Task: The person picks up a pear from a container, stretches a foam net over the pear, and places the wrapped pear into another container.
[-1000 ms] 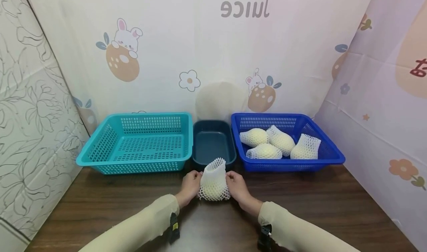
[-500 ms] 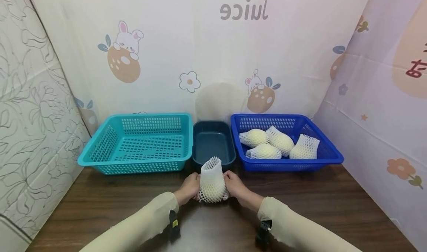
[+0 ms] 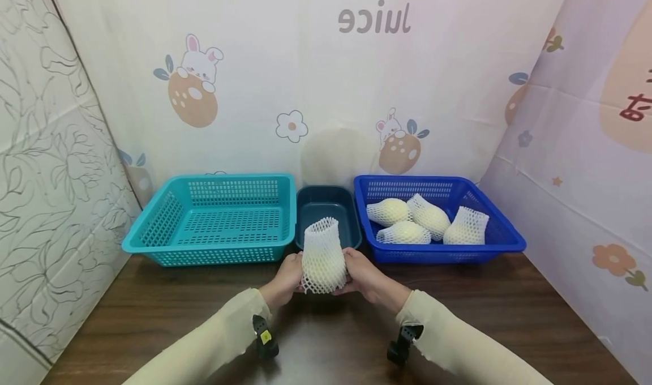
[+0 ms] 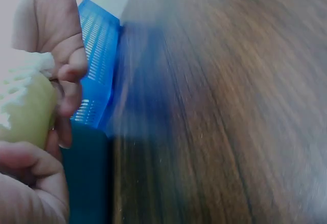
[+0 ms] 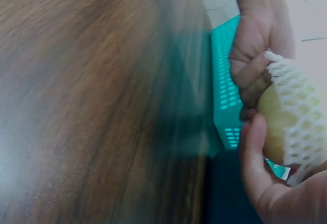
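Note:
Between my two hands is a pale yellow-green fruit in a white foam net sleeve; the sleeve's open end stands up towards the small dark teal tub. My left hand holds the left side, my right hand the right. In the right wrist view the net covers one part of the fruit, while its underside shows bare. Fingers of both hands curl in under the fruit and at the net's lower edge. The held fruit overlaps the tub's near rim in the head view.
To the left stands a turquoise slotted basket with nothing in it. A blue slotted basket at the right holds several netted fruits. The brown wooden table lies under everything, and a printed curtain hangs behind.
The netted fruit has risen and moved away from me, with both hands moving along. Its sleeve's open end now overlaps the tub. My fingers have shifted from the net's sides to underneath.

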Motion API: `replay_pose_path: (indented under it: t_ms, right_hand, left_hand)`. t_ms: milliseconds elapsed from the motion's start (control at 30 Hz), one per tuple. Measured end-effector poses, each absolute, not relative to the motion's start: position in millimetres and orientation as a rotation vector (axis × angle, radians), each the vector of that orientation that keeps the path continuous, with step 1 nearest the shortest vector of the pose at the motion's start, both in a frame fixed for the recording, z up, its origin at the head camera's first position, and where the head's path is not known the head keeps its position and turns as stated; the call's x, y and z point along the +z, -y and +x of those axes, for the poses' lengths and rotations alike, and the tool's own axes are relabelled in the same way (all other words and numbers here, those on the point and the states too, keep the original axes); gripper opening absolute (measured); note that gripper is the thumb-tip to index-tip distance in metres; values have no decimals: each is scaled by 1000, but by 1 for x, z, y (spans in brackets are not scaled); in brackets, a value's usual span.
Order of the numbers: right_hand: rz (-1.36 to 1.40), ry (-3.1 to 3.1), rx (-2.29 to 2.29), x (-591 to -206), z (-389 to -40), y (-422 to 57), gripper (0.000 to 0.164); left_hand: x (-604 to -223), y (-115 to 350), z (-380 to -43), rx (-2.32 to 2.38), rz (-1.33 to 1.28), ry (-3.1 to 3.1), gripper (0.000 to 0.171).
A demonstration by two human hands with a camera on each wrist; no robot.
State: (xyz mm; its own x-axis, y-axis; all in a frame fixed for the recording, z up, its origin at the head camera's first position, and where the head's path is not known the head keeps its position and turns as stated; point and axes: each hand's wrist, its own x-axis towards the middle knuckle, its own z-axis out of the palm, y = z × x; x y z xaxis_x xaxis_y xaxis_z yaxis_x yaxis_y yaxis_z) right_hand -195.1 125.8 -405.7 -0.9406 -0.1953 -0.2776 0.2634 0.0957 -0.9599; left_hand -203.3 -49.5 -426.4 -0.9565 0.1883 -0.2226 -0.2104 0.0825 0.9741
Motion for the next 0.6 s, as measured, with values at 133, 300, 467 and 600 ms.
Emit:
replay_pose_path:
  t_ms: [133,300,467,600]
  right_hand:
    - [67,-1994,-1951,-403,-194,-124,27]
    - [64,-1958,-2067,-404,-196,-119,22]
    - [87,-1962,-2142,-405,-198,-115,19]
    - [87,-1952,-2208,-407,-199,-111,14]
  left_hand:
    - [-429,46,-205,2038,-49,-2001,33]
    - [-428,44,-207,2156,-54,-1913,31]
    - [-428,42,-208,2245,-83,-1834,29]
    - [-428,39,-209,2303,-148,-1780,27]
